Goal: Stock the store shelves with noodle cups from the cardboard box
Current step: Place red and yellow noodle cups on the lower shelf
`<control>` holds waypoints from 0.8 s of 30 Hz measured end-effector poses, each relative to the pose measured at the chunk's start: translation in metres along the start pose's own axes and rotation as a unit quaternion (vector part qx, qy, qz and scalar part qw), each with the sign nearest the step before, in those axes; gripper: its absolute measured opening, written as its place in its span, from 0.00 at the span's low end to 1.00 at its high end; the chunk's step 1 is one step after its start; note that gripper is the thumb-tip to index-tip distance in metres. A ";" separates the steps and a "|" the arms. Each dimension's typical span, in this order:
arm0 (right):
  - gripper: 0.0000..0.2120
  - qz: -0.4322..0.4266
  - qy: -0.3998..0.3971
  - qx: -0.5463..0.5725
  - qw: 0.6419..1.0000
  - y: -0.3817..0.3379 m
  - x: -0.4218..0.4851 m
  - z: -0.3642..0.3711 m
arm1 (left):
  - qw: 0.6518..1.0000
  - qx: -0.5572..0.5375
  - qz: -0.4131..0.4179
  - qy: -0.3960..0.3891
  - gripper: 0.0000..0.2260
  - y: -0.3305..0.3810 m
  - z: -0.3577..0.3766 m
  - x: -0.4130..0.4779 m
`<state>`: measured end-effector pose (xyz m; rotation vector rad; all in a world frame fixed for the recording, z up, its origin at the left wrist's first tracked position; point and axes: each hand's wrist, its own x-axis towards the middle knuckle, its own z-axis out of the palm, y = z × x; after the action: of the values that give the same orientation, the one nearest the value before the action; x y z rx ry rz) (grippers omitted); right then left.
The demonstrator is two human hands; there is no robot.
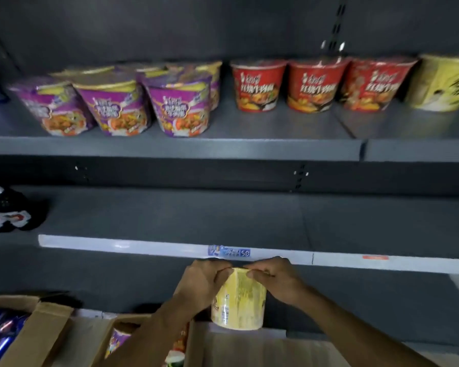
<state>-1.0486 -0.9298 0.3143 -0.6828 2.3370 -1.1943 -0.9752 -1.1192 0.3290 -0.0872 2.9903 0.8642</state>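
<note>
The yellow cup, above the box and below the shelf, is pinched at its rim by the left hand and right hand, fingers curled, so it may be dropped if that slim grip slips.

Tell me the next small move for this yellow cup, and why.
Probably raise the held yellow cup toward the right end of the upper shelf. The left hand and right hand both grip its upper end above the cardboard box, and the shelved yellow cup that seems to match it stands there, right of the red cups.
</note>
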 end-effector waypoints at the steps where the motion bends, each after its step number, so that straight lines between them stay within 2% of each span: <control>1: 0.11 -0.006 0.012 0.003 1.000 -0.005 -0.005 -0.016 | 1.000 0.003 0.010 0.004 0.17 0.015 -0.005 0.004; 6: 0.10 -0.024 0.050 0.024 0.998 -0.028 -0.033 -0.088 | 0.998 0.031 0.053 0.022 0.10 0.084 -0.032 0.025; 11: 0.10 -0.067 0.100 -0.010 0.993 -0.050 -0.063 -0.156 | 0.990 0.076 0.104 0.053 0.15 0.154 -0.058 0.036; 14: 0.09 -0.084 0.130 0.009 0.988 -0.061 -0.082 -0.194 | 0.986 0.074 0.125 0.084 0.12 0.189 -0.068 0.042; 17: 0.09 -0.084 0.156 0.027 0.984 -0.075 -0.101 -0.228 | 0.982 0.070 0.138 0.111 0.15 0.220 -0.079 0.047; 21: 0.09 -0.085 0.176 0.067 0.978 -0.093 -0.115 -0.266 | 0.980 0.020 0.151 0.125 0.17 0.255 -0.097 0.053; 24: 0.09 -0.108 0.204 0.088 0.969 -0.103 -0.117 -0.287 | 0.979 -0.061 0.147 0.129 0.19 0.276 -0.111 0.057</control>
<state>-1.0966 -0.7339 0.5718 -0.6968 2.4814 -1.7602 -1.0504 -0.9481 0.5674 0.2707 3.2401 1.1471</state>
